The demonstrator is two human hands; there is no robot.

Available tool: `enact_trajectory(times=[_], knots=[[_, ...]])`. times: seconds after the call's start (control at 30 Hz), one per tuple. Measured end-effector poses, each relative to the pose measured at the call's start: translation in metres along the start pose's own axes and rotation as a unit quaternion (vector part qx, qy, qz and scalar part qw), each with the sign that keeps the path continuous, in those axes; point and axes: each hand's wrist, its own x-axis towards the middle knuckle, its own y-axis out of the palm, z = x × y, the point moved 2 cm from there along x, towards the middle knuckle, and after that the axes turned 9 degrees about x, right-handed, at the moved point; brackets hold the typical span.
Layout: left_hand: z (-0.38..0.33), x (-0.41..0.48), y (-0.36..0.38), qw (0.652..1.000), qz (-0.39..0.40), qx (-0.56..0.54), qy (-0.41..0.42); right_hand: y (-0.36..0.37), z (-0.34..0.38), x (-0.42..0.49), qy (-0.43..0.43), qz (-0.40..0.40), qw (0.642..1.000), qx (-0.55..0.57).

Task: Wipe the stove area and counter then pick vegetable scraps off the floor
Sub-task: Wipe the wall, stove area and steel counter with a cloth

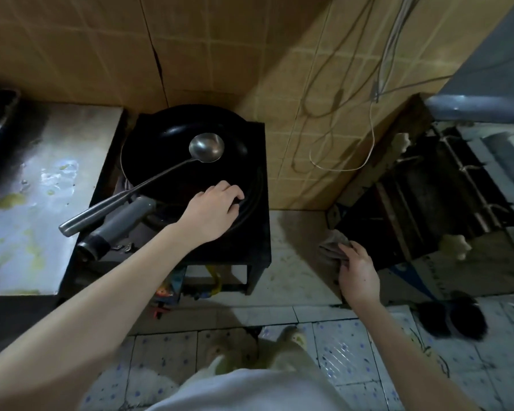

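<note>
Left hand (211, 212): fingers curled over the rim of the black wok (161, 155) at its 5 o'clock edge; right hand (358, 274): clutching a bunched grey cloth (331, 247), held off the stove's 4 o'clock corner above the floor. Wok: seated on a black stove (250, 232), grey handle pointing to 8 o'clock, with a steel ladle (161, 177) lying in it, bowl near centre, shaft running out past the rim toward 8 o'clock. Counter (51, 179): at the stove's 9 o'clock, pale surface with yellow-green smears; tiled floor (339, 345): at 6 o'clock, underfoot.
</note>
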Motion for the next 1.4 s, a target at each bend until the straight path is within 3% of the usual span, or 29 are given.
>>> enact_trajectory(times=[0.17,0.37,0.6,1.1,1.4], knots=[[-0.030,0.021,0.009,1.000,0.002,0.006,-0.017,-0.013,-0.029,0.030,-0.017,0.023,1.000,-0.005],[-0.085,0.048,0.044,0.990,0.010,-0.050,-0.131,-0.029,-0.065,0.084,-0.068,0.097,0.993,0.017],[-0.139,0.065,0.087,0.979,0.036,-0.071,-0.187,-0.040,-0.100,0.127,-0.096,0.168,0.981,0.028],[-0.160,0.100,0.148,0.975,0.139,-0.086,-0.152,0.010,-0.130,0.180,-0.051,0.173,0.983,0.025],[-0.168,0.135,0.257,0.975,0.123,-0.075,-0.169,0.099,-0.184,0.227,-0.133,0.165,0.977,0.007]])
